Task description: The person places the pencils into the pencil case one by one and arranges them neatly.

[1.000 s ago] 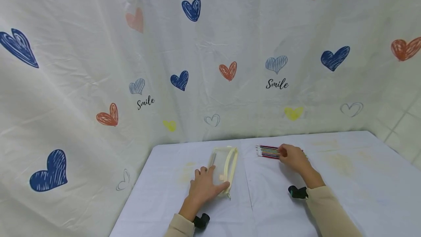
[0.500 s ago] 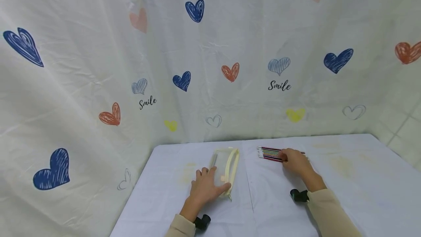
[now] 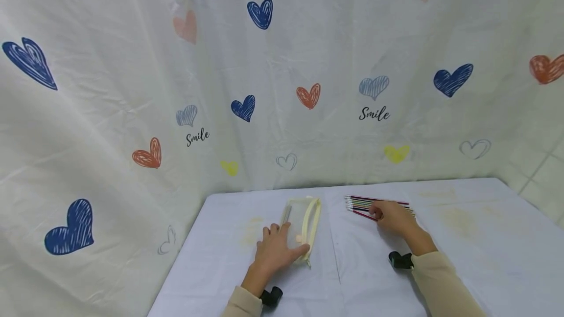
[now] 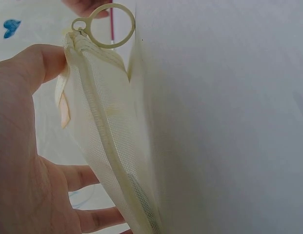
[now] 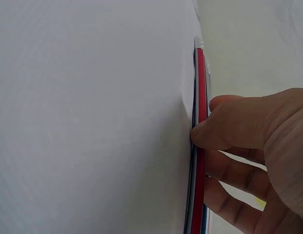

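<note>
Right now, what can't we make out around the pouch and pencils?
Pencils, head view: middles covered by the right-hand grip; too small and bunched to count.
Pencils, right wrist view: lower ends cut off by the bottom edge.
Pouch, head view: lower part partly covered by the left-hand grip.
Dark shape inside the pouch, left wrist view: blurred through mesh, can't identify.

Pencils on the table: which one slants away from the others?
The red pencil nearest the person; the other pencils lie close together, roughly parallel.
</note>
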The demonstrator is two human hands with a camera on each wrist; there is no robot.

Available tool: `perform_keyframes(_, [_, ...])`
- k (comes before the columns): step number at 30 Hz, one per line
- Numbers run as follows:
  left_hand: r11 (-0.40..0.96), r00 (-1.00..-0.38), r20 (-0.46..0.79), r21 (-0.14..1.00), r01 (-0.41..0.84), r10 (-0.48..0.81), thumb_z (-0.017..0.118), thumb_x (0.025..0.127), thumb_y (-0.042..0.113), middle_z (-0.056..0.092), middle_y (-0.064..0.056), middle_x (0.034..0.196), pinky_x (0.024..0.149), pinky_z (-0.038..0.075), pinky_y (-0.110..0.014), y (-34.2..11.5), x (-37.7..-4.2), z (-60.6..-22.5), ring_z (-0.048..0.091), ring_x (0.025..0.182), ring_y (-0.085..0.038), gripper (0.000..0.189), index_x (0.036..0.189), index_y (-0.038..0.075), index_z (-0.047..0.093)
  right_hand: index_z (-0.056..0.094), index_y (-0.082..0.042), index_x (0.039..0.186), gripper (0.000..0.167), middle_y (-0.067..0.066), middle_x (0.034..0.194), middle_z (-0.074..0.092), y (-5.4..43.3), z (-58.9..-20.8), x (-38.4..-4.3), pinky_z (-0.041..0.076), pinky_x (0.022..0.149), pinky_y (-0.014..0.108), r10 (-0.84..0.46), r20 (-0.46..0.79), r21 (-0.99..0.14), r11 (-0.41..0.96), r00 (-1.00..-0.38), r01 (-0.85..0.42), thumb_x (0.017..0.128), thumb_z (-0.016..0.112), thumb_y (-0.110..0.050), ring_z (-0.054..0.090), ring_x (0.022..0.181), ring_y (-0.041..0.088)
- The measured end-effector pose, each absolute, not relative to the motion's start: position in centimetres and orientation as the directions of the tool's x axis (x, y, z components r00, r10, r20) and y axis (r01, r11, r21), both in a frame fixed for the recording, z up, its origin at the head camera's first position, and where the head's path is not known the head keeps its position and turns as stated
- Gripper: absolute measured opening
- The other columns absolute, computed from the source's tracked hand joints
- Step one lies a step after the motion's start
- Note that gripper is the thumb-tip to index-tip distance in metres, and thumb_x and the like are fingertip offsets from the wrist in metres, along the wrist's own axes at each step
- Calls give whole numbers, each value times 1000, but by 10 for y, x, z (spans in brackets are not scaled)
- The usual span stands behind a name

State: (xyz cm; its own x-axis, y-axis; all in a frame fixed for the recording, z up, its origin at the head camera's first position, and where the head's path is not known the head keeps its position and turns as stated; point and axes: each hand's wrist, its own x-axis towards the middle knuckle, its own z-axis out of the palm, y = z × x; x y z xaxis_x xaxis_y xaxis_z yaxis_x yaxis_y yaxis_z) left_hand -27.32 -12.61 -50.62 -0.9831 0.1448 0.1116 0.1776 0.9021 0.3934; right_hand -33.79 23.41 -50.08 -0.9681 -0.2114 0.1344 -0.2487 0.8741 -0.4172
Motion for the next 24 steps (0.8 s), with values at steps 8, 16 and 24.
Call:
perform_keyframes(8, [907, -982, 124, 379, 182, 145, 66, 79, 77, 53, -19, 134, 82, 46, -63, -126, -273, -507, 47, 119, -36, 93, 148, 15, 53, 70, -9, 98, 20, 3, 87, 66, 233, -497, -337, 52, 74, 44, -209, 94, -407, 884, -973, -230, 81, 73, 0, 58, 80, 20])
perform_keyframes(16, [906, -981, 130, 381, 183, 143, 66, 79, 76, 54, -19, 133, 81, 46, -64, -126, -273, -506, 47, 118, -36, 92, 147, 15, 53, 68, -7, 101, 20, 2, 88, 66, 232, -487, -334, 52, 75, 42, -199, 81, -433, 876, -977, -215, 82, 73, -2, 57, 80, 19])
perform_keyframes(24, [908, -983, 117, 381, 176, 142, 66, 79, 76, 53, -19, 133, 82, 45, -63, -125, -272, -507, 47, 119, -36, 92, 148, 16, 53, 69, -7, 101, 20, 2, 86, 64, 229, -482, -330, 45, 68, 34, -223, 138, -485, 834, -965, -262, 82, 75, -4, 54, 78, 18])
